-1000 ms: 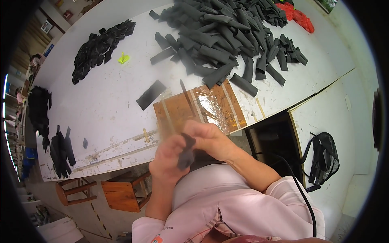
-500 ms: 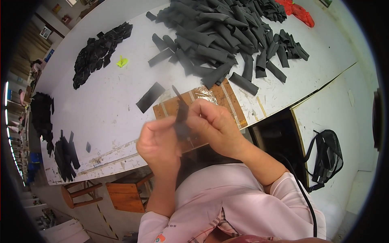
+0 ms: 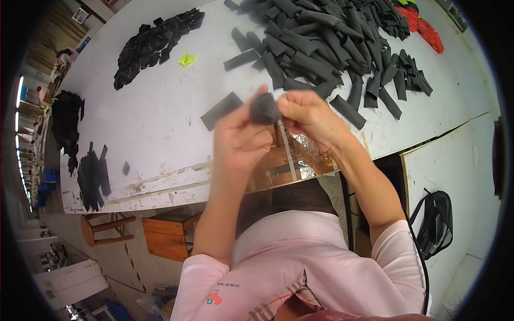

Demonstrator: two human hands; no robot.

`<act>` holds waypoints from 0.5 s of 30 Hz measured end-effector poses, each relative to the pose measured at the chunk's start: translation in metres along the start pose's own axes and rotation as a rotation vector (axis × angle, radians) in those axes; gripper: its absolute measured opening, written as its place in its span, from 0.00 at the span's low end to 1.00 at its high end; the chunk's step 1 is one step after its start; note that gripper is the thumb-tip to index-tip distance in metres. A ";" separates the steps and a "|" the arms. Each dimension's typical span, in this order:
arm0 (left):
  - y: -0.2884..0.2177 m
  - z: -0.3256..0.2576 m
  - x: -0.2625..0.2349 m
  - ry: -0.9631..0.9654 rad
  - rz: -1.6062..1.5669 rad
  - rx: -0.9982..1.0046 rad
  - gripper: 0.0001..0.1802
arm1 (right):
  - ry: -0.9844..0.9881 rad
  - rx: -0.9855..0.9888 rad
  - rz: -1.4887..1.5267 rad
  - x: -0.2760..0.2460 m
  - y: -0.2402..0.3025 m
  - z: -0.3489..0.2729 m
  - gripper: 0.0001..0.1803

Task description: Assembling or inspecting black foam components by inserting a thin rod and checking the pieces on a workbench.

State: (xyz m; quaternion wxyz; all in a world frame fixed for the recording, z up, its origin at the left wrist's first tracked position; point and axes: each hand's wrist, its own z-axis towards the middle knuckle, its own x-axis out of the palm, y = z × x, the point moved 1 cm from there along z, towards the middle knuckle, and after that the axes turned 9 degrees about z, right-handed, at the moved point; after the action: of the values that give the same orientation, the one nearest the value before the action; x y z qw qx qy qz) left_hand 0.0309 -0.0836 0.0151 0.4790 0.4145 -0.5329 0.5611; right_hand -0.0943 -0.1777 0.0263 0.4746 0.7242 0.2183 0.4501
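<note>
Lifting is the main change: against the earlier frames both hands have come up off the wooden board (image 3: 267, 166) and now sit higher, over the white table (image 3: 160, 128), with the dark piece (image 3: 264, 108) raised between them. A second ago it was a flatter strip held low near the body; now it reads as a compact, bunched or rolled lump at the fingertips, so the shaping of it looks to be well under way, though blur hides the exact fold. Big heap of dark grey strips (image 3: 332, 48) sits far side of the table, right of centre; a smaller black pile (image 3: 155, 45) far left; one loose strip (image 3: 220, 111) lies flat just left of the hands. Left hand (image 3: 242, 143) is curled, thumb and fingers pinching the piece from the left. Right hand (image 3: 308, 115) is half closed, fingertips gripping the piece's right side. Neither hand touches the table.
</note>
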 end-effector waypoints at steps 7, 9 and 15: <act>0.025 -0.006 0.035 -0.175 0.456 0.133 0.16 | 0.105 -0.124 0.046 -0.008 -0.002 0.004 0.13; 0.030 -0.017 0.058 -0.255 1.054 0.329 0.18 | 0.212 -0.182 0.043 0.007 0.011 0.003 0.13; 0.020 -0.018 0.002 -0.402 0.948 0.234 0.14 | 0.176 -0.011 0.087 -0.017 -0.038 0.012 0.13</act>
State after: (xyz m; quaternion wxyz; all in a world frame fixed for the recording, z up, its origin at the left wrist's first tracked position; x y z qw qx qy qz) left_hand 0.0123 -0.0647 0.0111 0.0115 0.2782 -0.6771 0.6812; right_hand -0.0881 -0.1792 -0.0165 0.4374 0.6880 0.2250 0.5336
